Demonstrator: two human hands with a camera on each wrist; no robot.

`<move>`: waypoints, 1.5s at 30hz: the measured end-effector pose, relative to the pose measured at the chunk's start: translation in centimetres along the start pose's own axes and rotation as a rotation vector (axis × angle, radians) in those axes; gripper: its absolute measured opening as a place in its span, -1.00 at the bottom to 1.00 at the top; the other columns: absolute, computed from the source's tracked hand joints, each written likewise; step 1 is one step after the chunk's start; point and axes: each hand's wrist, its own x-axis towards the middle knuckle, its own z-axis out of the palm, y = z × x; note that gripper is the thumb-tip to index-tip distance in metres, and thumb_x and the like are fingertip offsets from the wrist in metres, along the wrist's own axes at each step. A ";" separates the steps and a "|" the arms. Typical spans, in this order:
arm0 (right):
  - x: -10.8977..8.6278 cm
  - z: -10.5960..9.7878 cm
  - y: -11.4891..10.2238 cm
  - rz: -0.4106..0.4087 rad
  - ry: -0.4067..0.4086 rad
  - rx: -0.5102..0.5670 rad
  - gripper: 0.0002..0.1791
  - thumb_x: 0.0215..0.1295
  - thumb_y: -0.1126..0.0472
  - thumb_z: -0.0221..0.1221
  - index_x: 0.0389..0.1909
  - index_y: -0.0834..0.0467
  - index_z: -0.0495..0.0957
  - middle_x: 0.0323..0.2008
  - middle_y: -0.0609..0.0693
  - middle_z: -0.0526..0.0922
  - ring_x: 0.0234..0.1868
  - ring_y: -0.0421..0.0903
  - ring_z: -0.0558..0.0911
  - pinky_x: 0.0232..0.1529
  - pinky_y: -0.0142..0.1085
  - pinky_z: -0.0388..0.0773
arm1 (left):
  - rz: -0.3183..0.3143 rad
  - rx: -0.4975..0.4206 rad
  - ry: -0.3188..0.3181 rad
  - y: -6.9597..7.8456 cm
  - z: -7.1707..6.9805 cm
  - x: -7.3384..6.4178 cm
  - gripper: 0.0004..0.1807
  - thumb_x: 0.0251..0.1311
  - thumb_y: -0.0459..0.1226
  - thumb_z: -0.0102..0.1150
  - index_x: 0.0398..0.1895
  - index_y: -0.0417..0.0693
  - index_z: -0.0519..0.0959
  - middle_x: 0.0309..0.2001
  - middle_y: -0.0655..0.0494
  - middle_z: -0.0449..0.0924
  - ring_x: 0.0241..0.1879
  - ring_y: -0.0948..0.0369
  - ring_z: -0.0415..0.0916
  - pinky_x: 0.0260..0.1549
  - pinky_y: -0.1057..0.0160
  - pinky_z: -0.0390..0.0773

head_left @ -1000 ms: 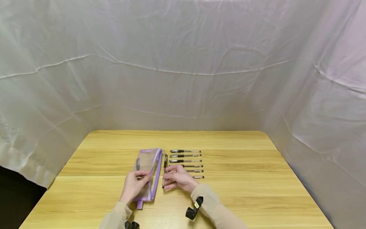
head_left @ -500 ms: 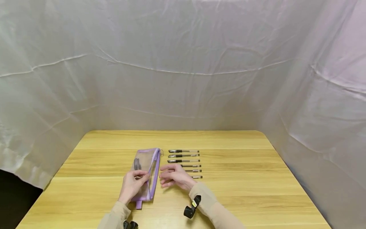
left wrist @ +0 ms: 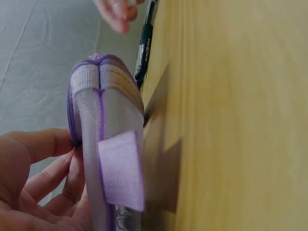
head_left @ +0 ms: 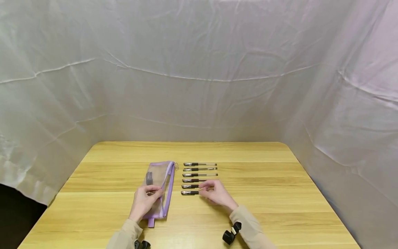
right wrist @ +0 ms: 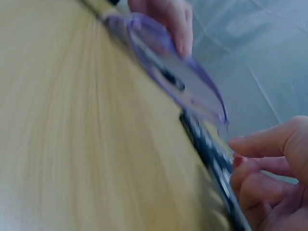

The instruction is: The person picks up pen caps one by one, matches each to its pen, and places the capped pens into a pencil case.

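Note:
My left hand pinches the edge of a purple-trimmed mesh pencil pouch, whose zipped side gapes toward the right. Dark-gripped pens show through the mesh. In the left wrist view, the pouch's end with its lilac fabric tab stands beside the curled fingers. To the right, several capped black gel pens lie in a row, caps toward the pouch. My right hand is at the nearest pen, hiding its clear rear half. The right wrist view shows thumb and fingers slightly apart, alongside the pens.
The wooden table has rounded far corners. Pale grey fabric hangs behind it and at both sides. A small metal ring sticks out from the pouch's far corner. Black cameras are strapped to both wrists.
The pen that my right hand held beside the pouch is now inside it. My right hand has moved right, from the pouch opening to the nearest pen. My left hand stays on the pouch.

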 end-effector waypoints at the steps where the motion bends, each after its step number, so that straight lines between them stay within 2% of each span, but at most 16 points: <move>1: -0.2 -0.4 0.2 -0.017 0.021 -0.046 -0.68 0.21 0.33 0.31 -0.04 0.38 0.63 -0.33 0.08 0.63 -0.51 -0.30 0.46 -0.54 -0.52 0.43 | -0.002 -0.003 -0.002 0.0 0.0 0.0 -0.84 0.18 -0.36 0.35 -0.21 -0.29 0.73 -0.32 -0.07 0.76 -0.41 0.33 0.56 -0.44 0.45 0.54; 4: -0.5 -1.4 0.9 -0.047 0.062 -0.122 -0.71 0.18 0.32 0.34 -0.10 0.37 0.66 -0.32 0.09 0.63 -0.38 -0.28 0.50 -0.39 -0.52 0.49 | -0.007 -0.009 -0.004 -0.1 0.0 0.0 -0.83 0.18 -0.36 0.35 -0.21 -0.29 0.73 -0.33 -0.07 0.76 -0.42 0.33 0.56 -0.44 0.45 0.55; 11: -0.9 -3.3 1.7 -0.110 0.087 -0.237 -0.78 0.13 0.30 0.41 -0.20 0.28 0.71 -0.43 -0.01 0.54 -0.41 -0.30 0.43 -0.37 -0.52 0.40 | -0.010 -0.009 -0.005 -0.2 0.0 0.1 -0.83 0.17 -0.36 0.35 -0.21 -0.30 0.73 -0.34 -0.06 0.75 -0.43 0.34 0.54 -0.45 0.45 0.55; 15: -0.9 -3.7 2.1 -0.138 0.082 -0.257 -0.80 0.09 0.30 0.43 -0.25 0.25 0.72 -0.45 0.01 0.50 -0.41 -0.29 0.40 -0.34 -0.50 0.39 | -0.009 -0.017 -0.005 -0.2 0.0 0.1 -0.84 0.17 -0.37 0.35 -0.23 -0.31 0.73 -0.35 -0.05 0.74 -0.44 0.34 0.54 -0.46 0.45 0.55; 23: -0.6 -3.7 2.5 -0.168 0.079 -0.303 -0.85 0.06 0.28 0.45 -0.33 0.19 0.72 -0.50 -0.02 0.48 -0.44 -0.31 0.38 -0.34 -0.49 0.36 | -0.016 -0.015 -0.002 -0.1 0.1 0.1 -0.85 0.17 -0.37 0.36 -0.24 -0.30 0.73 -0.37 -0.03 0.74 -0.45 0.34 0.53 -0.46 0.45 0.54; 28: -0.6 -3.5 2.4 -0.144 0.082 -0.337 -0.87 0.05 0.28 0.45 -0.36 0.15 0.72 -0.50 -0.08 0.47 -0.43 -0.30 0.38 -0.31 -0.48 0.35 | -0.004 0.005 0.002 -0.1 0.1 0.1 -0.85 0.16 -0.37 0.36 -0.25 -0.29 0.74 -0.38 -0.02 0.74 -0.45 0.35 0.52 -0.46 0.45 0.52; 36: -0.4 -3.0 2.2 -0.130 0.112 -0.409 -0.89 0.05 0.27 0.46 -0.38 0.11 0.73 -0.51 -0.11 0.45 -0.43 -0.30 0.36 -0.31 -0.47 0.32 | -0.010 -0.015 -0.001 -0.1 0.2 0.0 -0.85 0.16 -0.39 0.35 -0.24 -0.31 0.73 -0.39 -0.04 0.74 -0.47 0.33 0.54 -0.47 0.45 0.55; 45: 0.0 -2.5 1.8 -0.165 0.139 -0.500 -0.89 0.01 0.21 0.50 -0.47 0.06 0.73 -0.57 -0.14 0.38 -0.48 -0.32 0.31 -0.32 -0.43 0.24 | -0.022 -0.020 -0.004 -0.1 0.2 0.0 -0.84 0.17 -0.39 0.34 -0.22 -0.32 0.72 -0.38 -0.05 0.75 -0.45 0.32 0.54 -0.47 0.45 0.55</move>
